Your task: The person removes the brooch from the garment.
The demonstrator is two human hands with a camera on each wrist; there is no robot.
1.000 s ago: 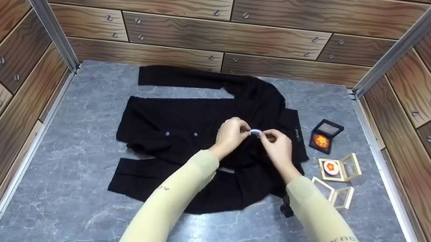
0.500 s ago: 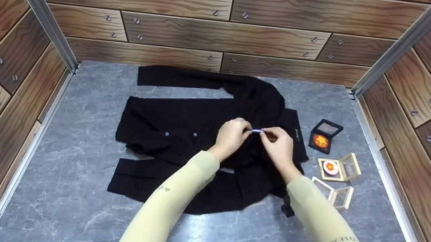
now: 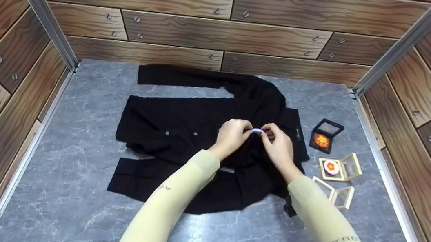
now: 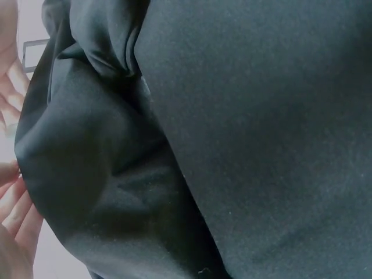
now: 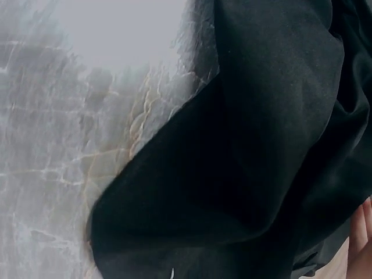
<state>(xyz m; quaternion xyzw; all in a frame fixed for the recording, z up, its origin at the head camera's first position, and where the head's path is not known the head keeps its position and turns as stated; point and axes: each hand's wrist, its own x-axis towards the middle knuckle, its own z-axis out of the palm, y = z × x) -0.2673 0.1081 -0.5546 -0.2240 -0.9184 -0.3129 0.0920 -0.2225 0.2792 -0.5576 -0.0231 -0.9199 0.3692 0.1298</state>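
Observation:
A black button-front jacket [image 3: 183, 113] lies spread flat, its sleeves stretched to the left. Over its upper part, my left hand [image 3: 232, 136] and right hand [image 3: 279, 144] face each other. Between them is a small round badge [image 3: 256, 130], white and purple along its edge; the fingertips of both hands pinch it from opposite sides. Its face and back cannot be made out. Black jacket cloth [image 4: 261, 133] fills most of the left wrist view, with parts of two hands at the left edge. In the right wrist view, fingers [image 5: 361, 235] show beside the cloth at the lower right.
Right of the jacket stand an open black case [image 3: 325, 135] with an orange flower badge, an open cream case [image 3: 339, 177] with a white-rimmed flower badge, and another open cream case [image 3: 348, 197]. Wood-patterned walls [image 3: 177, 30] enclose the grey marbled surface [image 3: 87, 130].
The badge has turned slightly between my fingers, its edge tilting flat and then showing curved again. My right fingers have shifted their hold a little. Jacket and cases stay put.

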